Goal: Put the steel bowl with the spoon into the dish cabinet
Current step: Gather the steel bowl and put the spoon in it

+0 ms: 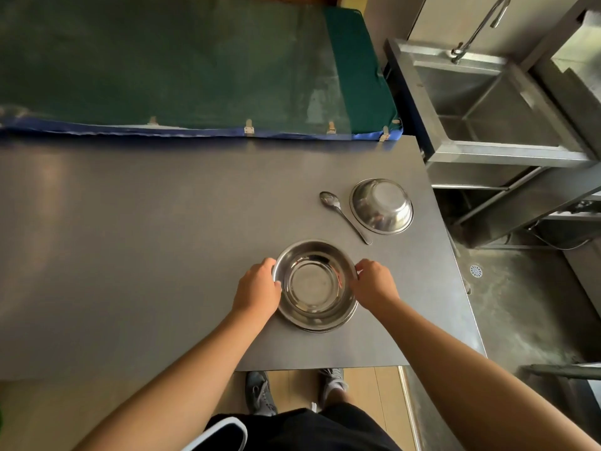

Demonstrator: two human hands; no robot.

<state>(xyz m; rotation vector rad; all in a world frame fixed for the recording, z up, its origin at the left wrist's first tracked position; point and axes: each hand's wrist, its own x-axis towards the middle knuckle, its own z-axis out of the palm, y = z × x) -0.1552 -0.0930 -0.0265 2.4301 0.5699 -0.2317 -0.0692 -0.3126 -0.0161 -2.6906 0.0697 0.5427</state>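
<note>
A steel bowl [314,284] stands upright near the front of the grey table [146,239], and it seems to rest in another bowl, whose rim shows beneath it. My left hand [258,289] grips its left rim and my right hand [374,283] grips its right rim. A steel spoon [344,216] lies on the table behind the bowl, bowl end away from me. To the spoon's right a second steel bowl [381,206] lies upside down. No dish cabinet is recognisable in view.
A green mat with a blue edge [195,70] lies beyond the table. A steel sink [487,102] with a tap [478,27] stands at the upper right. The table's right edge drops to a steel floor with a drain [475,271].
</note>
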